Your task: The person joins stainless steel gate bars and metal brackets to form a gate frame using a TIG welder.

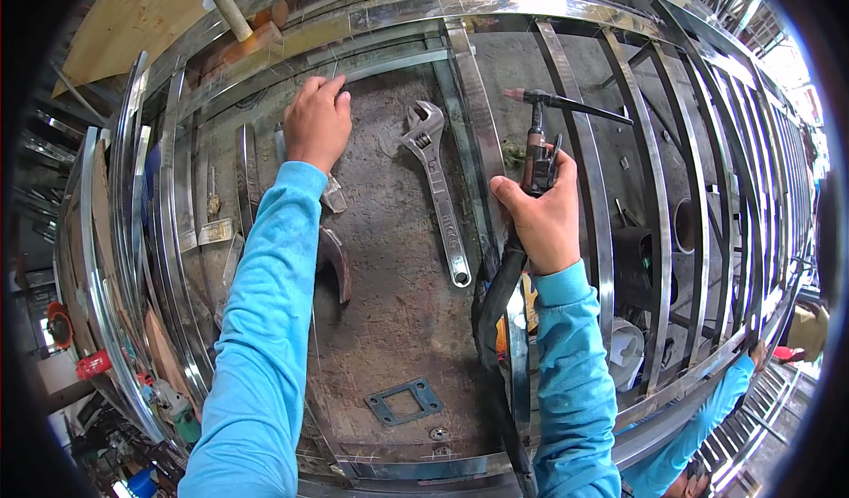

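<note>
My right hand (550,224) is closed round the handle of a TIG welding torch (537,144), whose pinkish nozzle points left and whose long black back cap points right. From the torch a black hose (500,303) runs down beside my right forearm. Higher up on the left, my left hand (317,125) is open, its fingers loosely bent over the worktop near the metal frame's far bar. Some fingertips are hidden. Partly under that hand and wrist is a small metal piece (333,195). Between my hands lies an adjustable wrench (438,188), jaw end away from me.
A slatted steel frame (659,180) spans the right side. On the brown worktop (389,339) lie a square-holed plate (405,402) and a curved metal piece (334,264). Long metal bars (106,277) stand at left. At lower right, another person's blue sleeve (699,432) reaches to the frame.
</note>
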Available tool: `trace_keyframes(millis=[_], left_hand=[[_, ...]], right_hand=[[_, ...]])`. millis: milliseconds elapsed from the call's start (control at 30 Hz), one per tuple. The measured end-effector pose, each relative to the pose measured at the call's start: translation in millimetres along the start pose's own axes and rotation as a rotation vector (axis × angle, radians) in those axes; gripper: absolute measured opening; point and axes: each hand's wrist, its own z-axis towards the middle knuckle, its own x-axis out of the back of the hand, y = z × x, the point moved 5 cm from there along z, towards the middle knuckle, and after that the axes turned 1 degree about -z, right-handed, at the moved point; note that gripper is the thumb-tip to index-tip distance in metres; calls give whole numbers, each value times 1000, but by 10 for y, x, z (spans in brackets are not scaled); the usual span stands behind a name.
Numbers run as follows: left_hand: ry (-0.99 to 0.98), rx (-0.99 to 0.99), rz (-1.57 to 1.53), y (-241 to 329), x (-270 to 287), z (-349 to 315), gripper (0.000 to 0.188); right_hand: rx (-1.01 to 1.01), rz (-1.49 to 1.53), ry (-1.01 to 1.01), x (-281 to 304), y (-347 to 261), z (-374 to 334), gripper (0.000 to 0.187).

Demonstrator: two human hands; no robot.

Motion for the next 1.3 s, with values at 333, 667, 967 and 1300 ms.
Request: trace_keyframes(millis=[333, 667, 967, 1300], left_hand=[[-54, -41, -73, -92, 194, 36, 34], [-177, 104, -316, 409, 745, -714, 40], [-476, 213, -216, 1352, 228, -939, 72], [-219, 245, -84, 700, 212, -738, 55]], right_hand=[[-6, 6, 18, -18, 39, -9, 68], [88, -22, 93, 163, -96, -149, 61], [264, -63, 105, 321, -632, -605, 59], [231, -17, 65, 748, -646, -952, 62]])
